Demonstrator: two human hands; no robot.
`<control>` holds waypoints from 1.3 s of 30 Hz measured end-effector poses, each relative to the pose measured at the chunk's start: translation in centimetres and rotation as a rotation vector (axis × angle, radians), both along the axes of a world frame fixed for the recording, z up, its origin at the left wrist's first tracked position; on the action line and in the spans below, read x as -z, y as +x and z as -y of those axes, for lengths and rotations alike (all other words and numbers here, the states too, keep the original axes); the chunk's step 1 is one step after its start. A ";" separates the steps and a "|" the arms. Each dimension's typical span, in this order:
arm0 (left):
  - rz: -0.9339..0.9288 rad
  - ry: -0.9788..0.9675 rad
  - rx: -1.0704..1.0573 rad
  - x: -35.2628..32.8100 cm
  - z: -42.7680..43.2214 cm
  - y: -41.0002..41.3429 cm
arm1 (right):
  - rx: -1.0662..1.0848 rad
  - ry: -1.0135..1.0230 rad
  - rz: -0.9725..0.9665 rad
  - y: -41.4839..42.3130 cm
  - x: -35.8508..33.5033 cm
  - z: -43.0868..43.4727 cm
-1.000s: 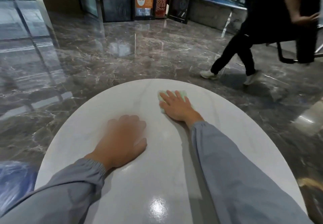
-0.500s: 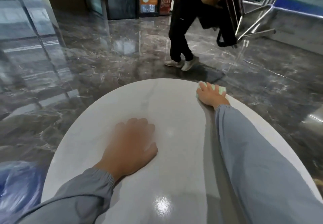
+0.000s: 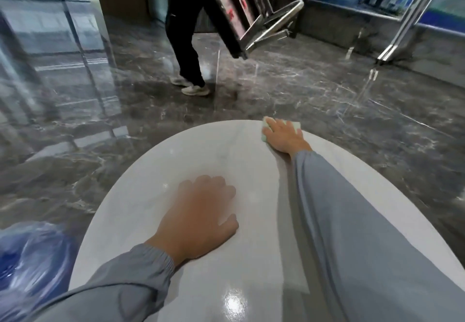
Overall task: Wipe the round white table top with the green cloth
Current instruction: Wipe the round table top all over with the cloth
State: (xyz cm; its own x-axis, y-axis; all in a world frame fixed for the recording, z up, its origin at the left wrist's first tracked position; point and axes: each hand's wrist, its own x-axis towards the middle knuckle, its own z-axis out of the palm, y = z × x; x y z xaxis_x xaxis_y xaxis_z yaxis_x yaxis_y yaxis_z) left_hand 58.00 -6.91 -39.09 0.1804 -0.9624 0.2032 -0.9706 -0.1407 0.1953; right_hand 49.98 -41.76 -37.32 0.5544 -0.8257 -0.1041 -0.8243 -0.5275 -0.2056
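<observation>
The round white table top (image 3: pixel 156 170) fills the lower middle of the head view. At its far right edge lies the pale green cloth (image 3: pixel 297 125), mostly covered by my right hand (image 3: pixel 283 136), which presses flat on it with straight fingers. Only the cloth's corners show around the hand. My left hand (image 3: pixel 201 214) rests palm down near the middle of the table, fingers slightly bent, holding nothing. Both arms wear grey-blue sleeves.
A person in dark trousers (image 3: pixel 185 45) stands on the glossy dark marble floor beyond the table, carrying a folded dark table with chrome legs (image 3: pixel 251 14). A blue plastic bag (image 3: pixel 30 266) sits at the lower left. Chrome rails (image 3: pixel 402 19) stand at the right.
My right hand has slid the cloth from the table's far middle out to its far right edge. The left hand stayed planted. The person carrying the folded table walked from right to left.
</observation>
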 end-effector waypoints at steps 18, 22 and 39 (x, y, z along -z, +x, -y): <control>0.028 -0.031 0.016 0.2 0.2 -0.1 | -0.690 -0.051 -0.201 17.5 -0.6 -13.0; 0.035 -0.006 0.009 0.1 0.2 0.0 | -0.779 0.027 -0.173 16.9 -1.1 -13.6; -0.038 0.014 0.005 0.3 0.2 0.0 | 0.361 0.027 -0.023 -10.8 -0.1 2.6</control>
